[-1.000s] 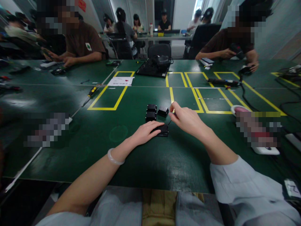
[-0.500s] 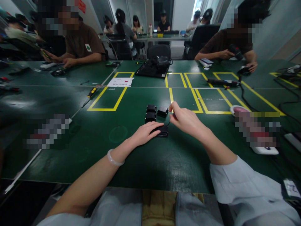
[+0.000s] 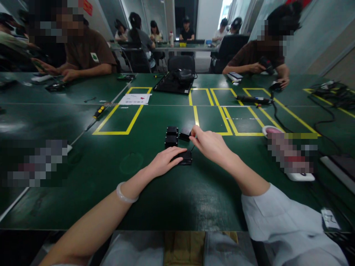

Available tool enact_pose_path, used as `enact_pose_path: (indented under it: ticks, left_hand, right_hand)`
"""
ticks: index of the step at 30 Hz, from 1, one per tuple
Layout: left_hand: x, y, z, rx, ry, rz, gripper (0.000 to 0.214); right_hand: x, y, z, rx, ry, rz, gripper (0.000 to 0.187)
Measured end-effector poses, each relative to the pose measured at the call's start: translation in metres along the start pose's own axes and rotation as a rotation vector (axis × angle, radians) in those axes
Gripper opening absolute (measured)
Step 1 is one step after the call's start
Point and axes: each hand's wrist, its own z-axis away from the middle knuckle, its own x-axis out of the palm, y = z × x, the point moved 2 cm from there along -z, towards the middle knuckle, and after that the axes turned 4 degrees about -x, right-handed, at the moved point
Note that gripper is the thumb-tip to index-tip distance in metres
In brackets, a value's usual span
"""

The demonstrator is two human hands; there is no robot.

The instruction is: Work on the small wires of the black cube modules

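Observation:
My left hand [image 3: 165, 161] lies with its fingers pressed flat on a small black box [image 3: 185, 158] on the green table [image 3: 155, 192]. Just right of that box, my right hand [image 3: 208, 143] is closed in a pinch on a thin dark tool whose tip points down at the box. Three more small black boxes [image 3: 172, 136] sit in a cluster just beyond, the nearest [image 3: 184, 135] by my right fingertips. A pale bangle [image 3: 124, 194] circles my left wrist.
Yellow tape rectangles [image 3: 118, 120] mark the table. A screwdriver [image 3: 98, 112], a white paper [image 3: 135, 98] and a black tray with gear [image 3: 174, 82] lie further back. A pink-topped object [image 3: 273, 130] and cables are at right. Other people sit around the far tables.
My right hand has lowered slightly toward the box under my left hand. The view has shifted a little down and to the right; my left hand stays on the box.

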Motion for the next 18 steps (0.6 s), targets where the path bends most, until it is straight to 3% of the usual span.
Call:
enact_pose_path:
  ticks: [10, 18]
  left_hand:
    - [0.0011, -0.0005, -0.0010, -0.011, -0.015, -0.007, 0.039]
    - [0.0022, -0.0002, -0.0035, -0.025, -0.036, -0.016, 0.041]
  right_hand:
    - [-0.0011, 0.0041, 0.0013, -0.033, 0.013, -0.048, 0.026]
    - [-0.0023, 0.0057, 0.0014, -0.013, -0.012, 0.023, 0.033]
